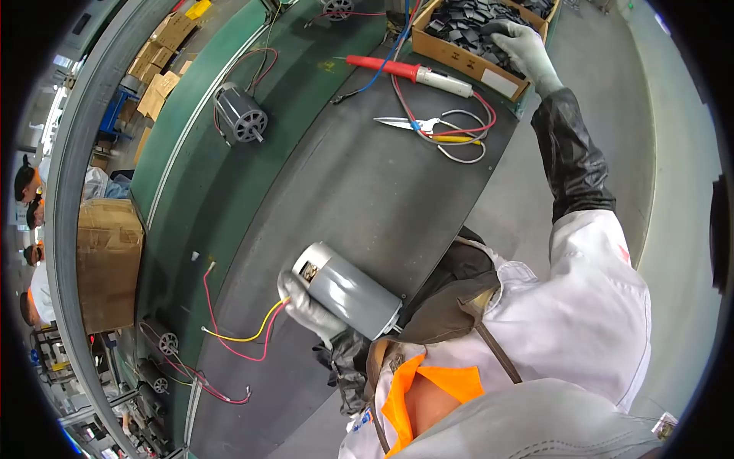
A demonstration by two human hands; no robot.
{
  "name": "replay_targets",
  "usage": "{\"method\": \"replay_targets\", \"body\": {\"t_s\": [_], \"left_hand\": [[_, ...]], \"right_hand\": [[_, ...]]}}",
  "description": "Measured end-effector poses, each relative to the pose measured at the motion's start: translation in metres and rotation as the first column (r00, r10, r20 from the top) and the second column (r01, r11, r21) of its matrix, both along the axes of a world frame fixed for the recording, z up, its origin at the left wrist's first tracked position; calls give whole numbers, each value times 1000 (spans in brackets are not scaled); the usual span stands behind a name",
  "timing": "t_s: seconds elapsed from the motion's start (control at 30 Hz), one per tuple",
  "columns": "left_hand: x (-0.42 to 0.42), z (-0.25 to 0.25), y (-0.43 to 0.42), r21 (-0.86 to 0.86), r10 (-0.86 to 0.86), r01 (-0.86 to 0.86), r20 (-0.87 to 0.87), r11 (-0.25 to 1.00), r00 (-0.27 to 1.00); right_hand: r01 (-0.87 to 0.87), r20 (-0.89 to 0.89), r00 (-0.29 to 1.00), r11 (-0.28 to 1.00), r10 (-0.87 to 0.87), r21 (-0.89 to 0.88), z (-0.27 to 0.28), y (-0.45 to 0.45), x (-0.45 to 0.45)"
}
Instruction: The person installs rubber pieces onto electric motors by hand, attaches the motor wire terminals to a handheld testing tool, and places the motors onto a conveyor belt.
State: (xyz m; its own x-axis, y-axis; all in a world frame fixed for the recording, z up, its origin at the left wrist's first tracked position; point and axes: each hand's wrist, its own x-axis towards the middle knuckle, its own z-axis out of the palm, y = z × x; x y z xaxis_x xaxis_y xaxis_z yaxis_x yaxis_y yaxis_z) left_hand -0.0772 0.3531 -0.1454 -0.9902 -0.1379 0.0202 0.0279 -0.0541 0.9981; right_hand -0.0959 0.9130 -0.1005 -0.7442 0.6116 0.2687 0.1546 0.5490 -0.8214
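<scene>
My left hand (312, 310), in a pale glove, is wrapped around the side of a grey cylindrical electric motor (353, 291) lying tilted on the dark bench mat. An opening shows near the motor's far end. A yellow and red wire pair (264, 325) trails leftward from beside my fingers. Stretched out to the upper right, my gloved right hand (520, 50) reaches over a cardboard box (466, 65) of small flat black pieces (462, 30). Its fingers are bent together at the pieces; what they hold is too small to make out.
A red-and-white corded tool (409, 73) with a thin tip and scissors (413, 124) lie near the box. On the green conveyor (187, 206) stand another motor (241, 113) and several more below. A large carton (111, 264) and people are beyond the metal rail (65, 191).
</scene>
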Motion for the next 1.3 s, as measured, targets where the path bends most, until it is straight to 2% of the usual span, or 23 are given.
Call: {"method": "replay_targets", "body": {"t_s": [0.03, 0.07, 0.1, 0.17, 0.2, 0.23, 0.3, 0.43, 0.53, 0.57, 0.63, 0.7, 0.73, 0.77, 0.83, 0.9, 0.97, 1.0, 1.03, 1.07, 1.1, 1.17, 1.3], "left_hand": [[-3, 12, 19, 65, 42, -42, 15, 997, 999], [-5, 16, 28, 109, 25, -25, -1, 994, 1000], [-7, 19, 34, 149, 8, -6, -18, 989, 1000], [-7, 21, 36, 207, -10, 12, -13, 978, 1000], [-6, 20, 37, 261, -26, 26, -4, 965, 1000], [-6, 19, 35, 261, -14, 13, 3, 965, 1000], [-7, 18, 32, 236, -12, 2, 39, 972, 999], [-8, 20, 38, 258, 17, -31, 56, 966, 998], [-9, 14, 33, 259, 8, -28, 78, 966, 997], [-10, 11, 31, 258, -6, -16, 86, 966, 996], [-10, 10, 31, 246, -6, -11, 66, 969, 998], [-9, 16, 30, 268, -1, -27, 101, 963, 995], [-10, 15, 29, 277, 14, -42, 102, 960, 995], [-12, 15, 26, 253, 8, -26, 73, 967, 997], [-10, 12, 21, 253, -50, 36, 52, 967, 997], [-13, 2, 16, 175, -27, 29, -12, 984, 1000], [-13, 7, 14, 171, -11, -7, 102, 985, 995], [-14, 3, 14, 242, -26, 1, 100, 970, 995], [-16, -1, 14, 317, -48, 19, 84, 948, 995], [-18, -3, 13, 311, -44, 12, 95, 950, 995], [-19, -3, 13, 310, -49, 16, 100, 951, 994], [-17, 4, 13, 371, -67, 13, 134, 929, 989], [-19, 2, 11, 476, -105, 44, 102, 878, 989]], "right_hand": [[31, -45, 999, 992, -26, 119, -18, 32, -8], [85, 19, 995, 920, -99, 383, -3, 22, -6], [75, 92, 985, 849, -144, 522, 3, 25, -12], [-23, 270, 953, 853, -139, 521, -1, 24, -32], [-80, 337, 924, 769, -181, 634, -5, 22, -42], [-74, 439, 863, 796, -250, 601, -4, 11, -51], [-43, 463, 795, 724, -393, 688, -2, -10, -64], [7, 363, 849, 694, -385, 720, -12, -1, -68], [-9, 383, 890, 830, -248, 558, -22, 26, -60], [25, 329, 917, 856, -225, 516, -23, 30, -53], [75, 248, 957, 953, -152, 293, -17, 32, -45], [134, 83, 977, 867, -197, 480, -4, 20, -36], [141, 7, 987, 896, -159, 421, 5, 8, -34], [113, -187, 981, 915, -42, 388, 9, -10, -32], [32, -77, 997, 994, -24, 102, 50, -96, -23], [-140, 73, 987, 990, 142, -24, 66, -181, -16], [-491, 21, 869, 858, 494, 148, 41, -240, -17], [-556, -33, 791, 741, 611, 376, 24, -266, -24], [-548, -73, 694, 590, 717, 593, 14, -293, -30], [-566, 49, 730, 562, 682, 603, 12, -321, -21], [-530, 93, 732, 477, 675, 701, 8, -342, -20], [-540, 185, 713, 362, 676, 760, -2, -373, -20], [-554, 226, 675, 280, 703, 784, -11, -397, -12]]}}
